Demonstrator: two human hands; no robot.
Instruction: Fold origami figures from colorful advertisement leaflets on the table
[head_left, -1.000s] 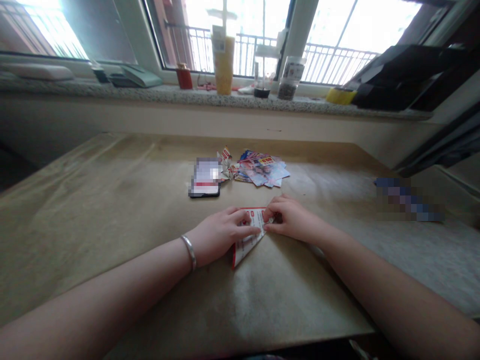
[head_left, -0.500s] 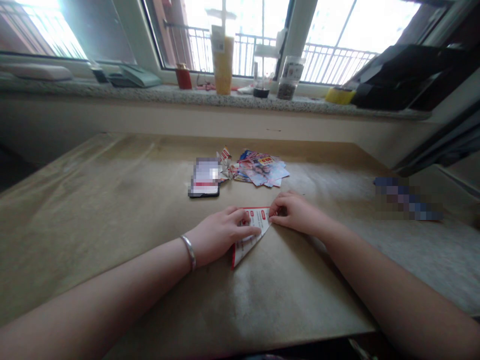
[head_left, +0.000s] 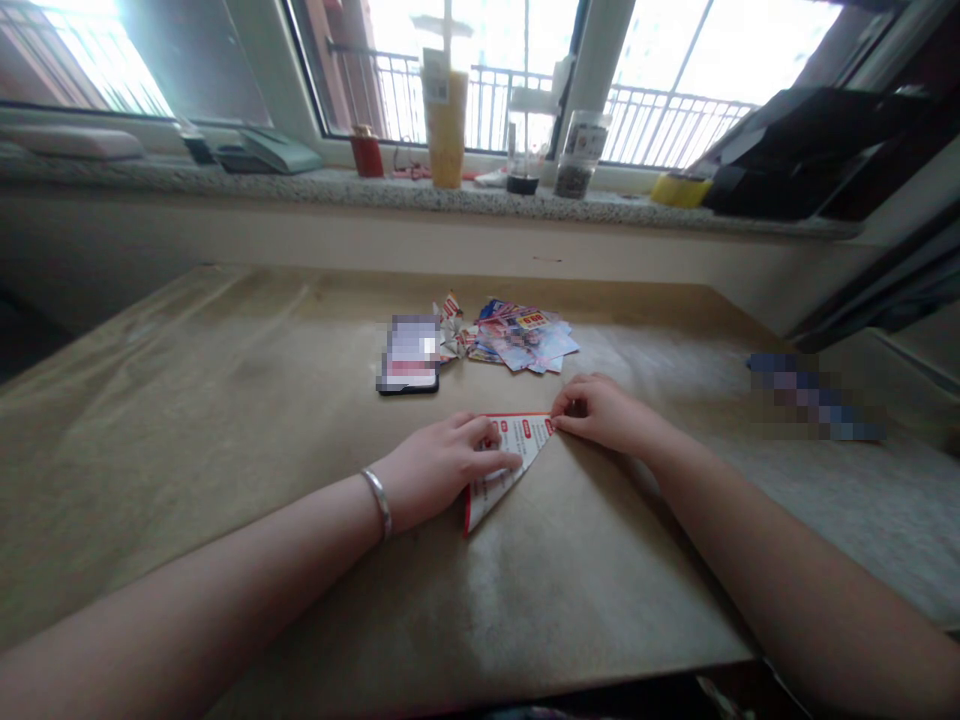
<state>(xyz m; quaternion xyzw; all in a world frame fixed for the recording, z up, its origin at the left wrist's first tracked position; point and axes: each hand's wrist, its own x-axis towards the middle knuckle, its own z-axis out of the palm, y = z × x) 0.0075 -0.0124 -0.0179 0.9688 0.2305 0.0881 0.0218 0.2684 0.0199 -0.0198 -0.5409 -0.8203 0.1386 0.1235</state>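
A sheet of printed paper (head_left: pixel 525 450), folded into a triangle with red along its edges, lies on the table. My left hand (head_left: pixel 439 465) rests on its left part, thumb and fingers apart, pressing it to the tabletop; a silver bangle circles that wrist. At the paper's right corner, my right hand (head_left: pixel 600 410) has thumb and forefinger pinched on the tip. The left fingers cover some of the printing.
A phone (head_left: pixel 409 358) lies beyond my left hand, beside crumpled paper scraps (head_left: pixel 454 335). Right of these is a pile of colourful printed sheets (head_left: pixel 525 340). A blurred dark strip (head_left: pixel 814 400) lies far right. Cups and other items line the granite windowsill (head_left: pixel 480 203).
My right hand has shifted slightly right and away from me, to the paper's corner, so more of the print there shows. My left hand stays in place.
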